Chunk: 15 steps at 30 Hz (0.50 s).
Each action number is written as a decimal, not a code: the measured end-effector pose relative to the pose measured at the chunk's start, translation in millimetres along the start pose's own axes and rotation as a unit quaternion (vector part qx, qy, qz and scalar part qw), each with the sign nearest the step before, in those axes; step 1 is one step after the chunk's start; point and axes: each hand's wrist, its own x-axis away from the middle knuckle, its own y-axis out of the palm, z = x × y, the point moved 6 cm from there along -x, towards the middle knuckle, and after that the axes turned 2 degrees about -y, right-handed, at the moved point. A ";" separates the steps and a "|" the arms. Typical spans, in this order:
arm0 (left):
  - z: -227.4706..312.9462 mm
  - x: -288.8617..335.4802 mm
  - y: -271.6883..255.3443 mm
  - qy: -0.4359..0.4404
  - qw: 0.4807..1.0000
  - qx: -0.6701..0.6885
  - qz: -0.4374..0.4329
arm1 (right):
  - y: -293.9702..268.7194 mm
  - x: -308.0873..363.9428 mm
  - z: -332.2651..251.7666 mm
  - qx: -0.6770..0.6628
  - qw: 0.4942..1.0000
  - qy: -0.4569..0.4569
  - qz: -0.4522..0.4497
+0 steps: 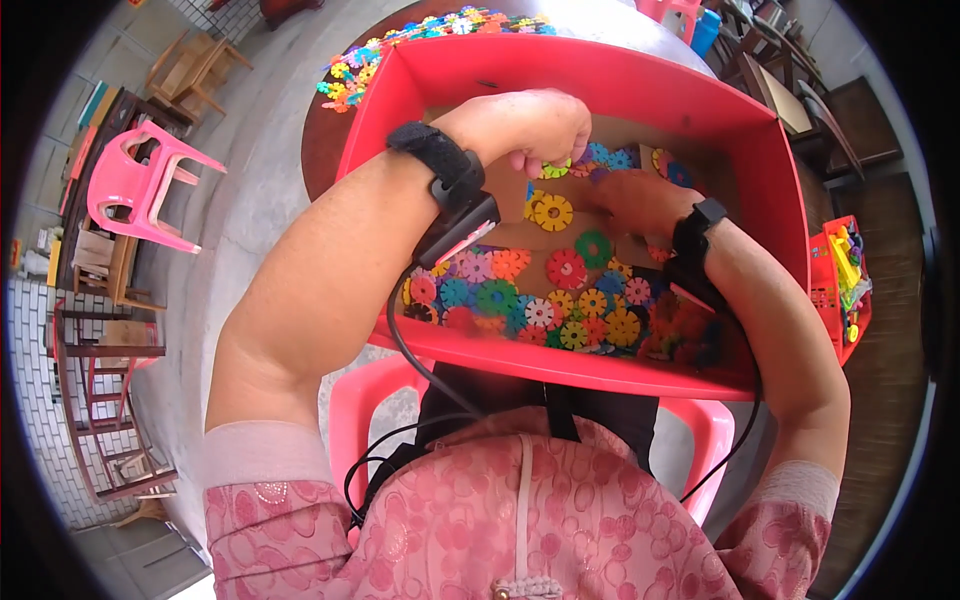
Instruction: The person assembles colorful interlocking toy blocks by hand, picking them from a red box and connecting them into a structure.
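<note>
A red open box (560,362) stands in front of me, with many colourful notched plastic discs (565,268) spread over its brown bottom. Over the box's far half, my left hand (540,125) is closed, its fingers curled downward; whatever they hold is hidden. A yellow-green disc (555,170) shows just below those fingertips. To the right and slightly nearer, my right hand (645,205) reaches down into the box. Its fingers are shadowed and blurred. A yellow disc (552,212) lies between the hands, left of the right one, and a green disc (593,247) lies nearer me.
Past the box, more discs (460,25) are heaped on a round table (330,135). A red basket of toys (848,285) is at the right. Pink plastic chairs (145,185) and wooden furniture stand at the left. Cables (415,350) hang from the wrist devices.
</note>
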 end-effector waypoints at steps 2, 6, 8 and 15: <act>-1.6 0.5 -7.6 0.011 1.000 -0.015 0.015 | -10.1 3.1 -6.3 -0.049 0.998 0.006 -0.032; -6.5 -6.5 -28.3 0.028 0.989 0.047 0.136 | -50.0 10.4 -2.2 -0.032 0.998 0.045 -0.013; -11.6 -2.5 -42.6 0.037 0.965 0.135 0.221 | -101.4 21.8 -5.6 -0.075 0.973 -0.056 0.211; 9.5 32.6 -57.9 0.117 0.839 0.467 0.255 | -158.6 69.7 -15.2 -0.187 0.871 0.008 0.454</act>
